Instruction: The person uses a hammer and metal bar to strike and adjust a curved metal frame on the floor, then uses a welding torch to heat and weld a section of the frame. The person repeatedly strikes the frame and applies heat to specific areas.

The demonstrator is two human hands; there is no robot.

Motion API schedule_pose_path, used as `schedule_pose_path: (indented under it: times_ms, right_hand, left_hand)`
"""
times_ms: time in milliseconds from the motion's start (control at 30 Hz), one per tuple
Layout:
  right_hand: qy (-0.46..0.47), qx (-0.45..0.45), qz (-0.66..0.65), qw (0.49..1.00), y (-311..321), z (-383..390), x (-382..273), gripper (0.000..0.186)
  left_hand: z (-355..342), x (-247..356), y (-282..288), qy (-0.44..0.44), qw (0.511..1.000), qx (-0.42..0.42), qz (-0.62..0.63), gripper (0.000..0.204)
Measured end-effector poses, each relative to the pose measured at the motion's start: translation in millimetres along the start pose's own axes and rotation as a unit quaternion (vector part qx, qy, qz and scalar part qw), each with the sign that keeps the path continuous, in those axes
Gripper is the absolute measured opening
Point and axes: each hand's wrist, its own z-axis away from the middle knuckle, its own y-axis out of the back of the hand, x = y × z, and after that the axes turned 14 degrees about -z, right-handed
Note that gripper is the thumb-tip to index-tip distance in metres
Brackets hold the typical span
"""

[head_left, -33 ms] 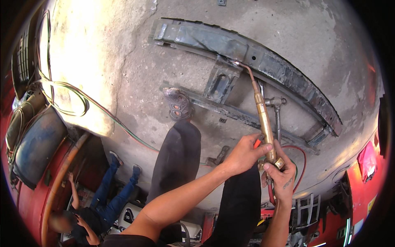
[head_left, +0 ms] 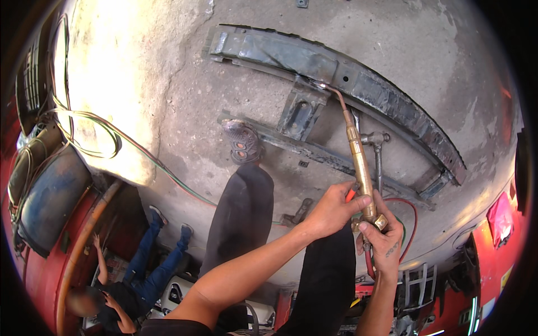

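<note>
A brass cutting or welding torch (head_left: 358, 154) angles up toward a curved grey metal beam (head_left: 302, 60), its bent copper tip at the beam's lower edge beside a bracket (head_left: 302, 112). My left hand (head_left: 336, 207) is closed around the torch body, near an orange item (head_left: 352, 192). My right hand (head_left: 381, 238) grips the torch's valve end, where a red hose (head_left: 413, 229) and a green one attach. A steel hammer (head_left: 376, 145) lies under and beside the torch. My left foot (head_left: 242, 143) rests on a lower metal rail (head_left: 330, 159).
Hoses (head_left: 117, 140) lie coiled on the concrete floor (head_left: 162, 95). At left, dark panels (head_left: 53, 199) rest by a red vehicle body (head_left: 39, 269). Another person (head_left: 134, 285) in blue jeans is at lower left. Metal parts (head_left: 420, 285) and a red structure (head_left: 482, 263) are at lower right.
</note>
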Motion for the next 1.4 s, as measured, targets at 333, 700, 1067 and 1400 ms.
schedule_pose_path:
  times_ms: [333, 700, 1067, 1400]
  right_hand:
    - [0.004, -0.004, -0.006, 1.000, 4, -1, 4, 0.065]
    - [0.012, -0.006, 0.002, 1.000, 6, -2, 3, 0.065]
    - [0.014, -0.009, 0.005, 1.000, 5, -2, 3, 0.065]
    - [0.015, -0.015, -0.006, 1.000, 10, -4, 8, 0.066]
  left_hand:
    - [-3, -3, -1, -0.016, 1.000, 0.008, 0.003, 0.032]
    - [-3, -6, -5, -0.017, 1.000, 0.003, -0.013, 0.032]
    - [-4, -10, -6, -0.020, 1.000, 0.004, 0.011, 0.029]
    - [-2, -2, -4, -0.015, 1.000, 0.005, 0.002, 0.028]
